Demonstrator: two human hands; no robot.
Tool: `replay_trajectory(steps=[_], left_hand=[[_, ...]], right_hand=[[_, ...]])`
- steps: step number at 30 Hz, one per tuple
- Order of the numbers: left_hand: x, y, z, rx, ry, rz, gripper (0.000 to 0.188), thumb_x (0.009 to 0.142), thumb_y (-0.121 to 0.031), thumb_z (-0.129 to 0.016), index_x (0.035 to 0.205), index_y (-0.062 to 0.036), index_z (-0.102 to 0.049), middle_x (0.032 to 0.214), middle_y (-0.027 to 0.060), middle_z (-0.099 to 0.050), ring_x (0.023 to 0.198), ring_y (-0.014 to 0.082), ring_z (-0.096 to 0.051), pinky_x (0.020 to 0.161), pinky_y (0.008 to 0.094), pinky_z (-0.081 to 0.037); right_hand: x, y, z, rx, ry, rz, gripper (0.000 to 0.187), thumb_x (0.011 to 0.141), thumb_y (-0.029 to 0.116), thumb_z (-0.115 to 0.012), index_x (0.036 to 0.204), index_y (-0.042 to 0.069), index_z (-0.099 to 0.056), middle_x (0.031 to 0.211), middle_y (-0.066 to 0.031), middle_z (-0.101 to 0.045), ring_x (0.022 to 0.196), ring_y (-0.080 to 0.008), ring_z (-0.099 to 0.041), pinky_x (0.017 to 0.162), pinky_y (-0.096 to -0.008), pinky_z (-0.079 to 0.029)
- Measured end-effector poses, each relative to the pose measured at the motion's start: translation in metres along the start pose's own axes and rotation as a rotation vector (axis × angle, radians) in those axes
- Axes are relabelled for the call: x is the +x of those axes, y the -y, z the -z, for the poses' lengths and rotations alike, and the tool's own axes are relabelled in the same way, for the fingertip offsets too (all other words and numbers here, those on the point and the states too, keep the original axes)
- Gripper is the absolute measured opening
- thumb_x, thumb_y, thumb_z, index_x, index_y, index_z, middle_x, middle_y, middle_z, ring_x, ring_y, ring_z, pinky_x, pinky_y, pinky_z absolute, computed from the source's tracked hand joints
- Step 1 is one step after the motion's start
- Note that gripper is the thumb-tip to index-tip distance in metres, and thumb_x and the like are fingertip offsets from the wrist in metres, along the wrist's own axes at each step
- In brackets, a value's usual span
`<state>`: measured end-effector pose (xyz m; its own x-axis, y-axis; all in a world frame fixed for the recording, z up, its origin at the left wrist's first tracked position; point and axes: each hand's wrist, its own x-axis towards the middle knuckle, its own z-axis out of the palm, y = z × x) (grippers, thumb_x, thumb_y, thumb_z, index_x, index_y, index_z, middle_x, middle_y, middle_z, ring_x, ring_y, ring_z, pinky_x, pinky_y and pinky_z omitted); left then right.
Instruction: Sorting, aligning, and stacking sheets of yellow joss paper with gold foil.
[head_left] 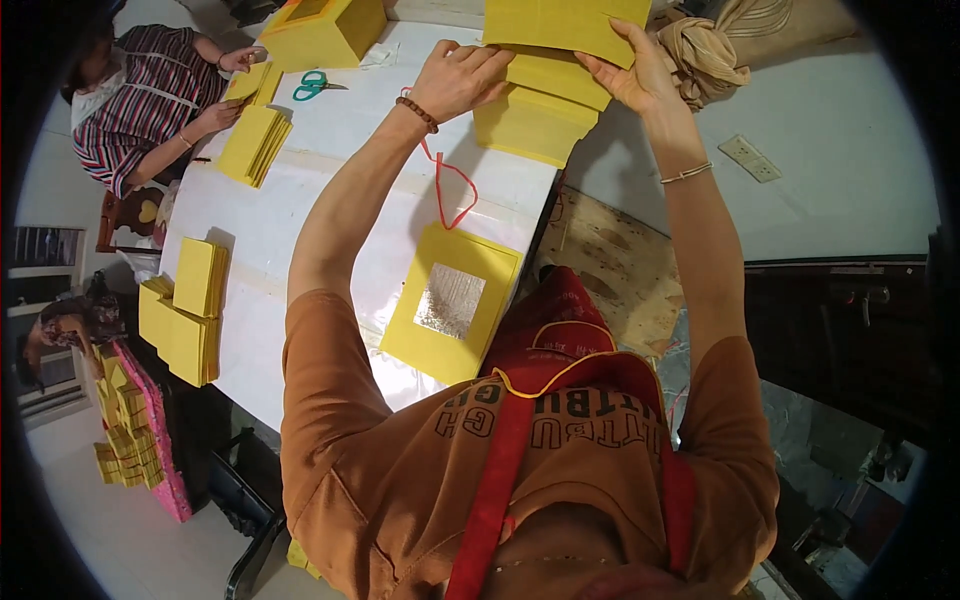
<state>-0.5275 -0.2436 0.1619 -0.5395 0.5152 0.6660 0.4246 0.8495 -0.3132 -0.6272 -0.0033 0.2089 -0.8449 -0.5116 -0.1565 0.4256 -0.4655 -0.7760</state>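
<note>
My right hand (642,78) has its fingers on top of the right corner of a yellow paper sheet (565,28) and its thumb at the lower edge. At the sheet's near left corner, my left hand (458,82) is closed with fingers curled, its fingertips partly hidden. Beneath the sheet lie more yellow sheets (535,125), stacked unevenly by the table's far right edge. A thin red cord (460,195) runs down from near my left wrist. Closer to me, a flat yellow piece (415,325) carries a shiny silver rectangle (450,300).
The white table (290,235) also bears green-handled scissors (316,86), a yellow box (325,35) and yellow stacks (190,325). Across it, a person in a striped top (150,90) handles yellow pieces (255,85). Brown cloth (700,55) lies at far right.
</note>
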Motion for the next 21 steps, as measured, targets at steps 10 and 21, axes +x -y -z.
replay_trajectory(steps=[10,21], left_hand=[[0.002,-0.005,0.002,-0.266,0.085,0.291,0.04,0.08,-0.026,-0.061,0.117,-0.0164,-0.048,0.098,0.0031,-0.058,0.067,0.0232,-0.06,0.06,0.0335,-0.05],[0.005,-0.002,0.006,-0.572,-0.003,0.439,0.03,0.08,-0.023,-0.062,0.108,-0.0127,-0.057,0.1,0.0057,-0.06,0.074,0.0243,-0.062,0.063,0.0327,-0.052]], right_hand=[[-0.012,0.0,-0.016,-0.051,-0.024,0.035,0.045,0.08,0.022,-0.063,0.114,-0.002,-0.045,0.106,-0.0168,-0.055,0.088,-0.0296,-0.061,0.074,-0.0305,-0.054],[-0.004,-0.001,-0.011,-0.051,-0.016,0.02,0.043,0.081,0.025,-0.061,0.114,0.002,-0.046,0.107,-0.0168,-0.054,0.092,-0.0348,-0.057,0.069,-0.0318,-0.052]])
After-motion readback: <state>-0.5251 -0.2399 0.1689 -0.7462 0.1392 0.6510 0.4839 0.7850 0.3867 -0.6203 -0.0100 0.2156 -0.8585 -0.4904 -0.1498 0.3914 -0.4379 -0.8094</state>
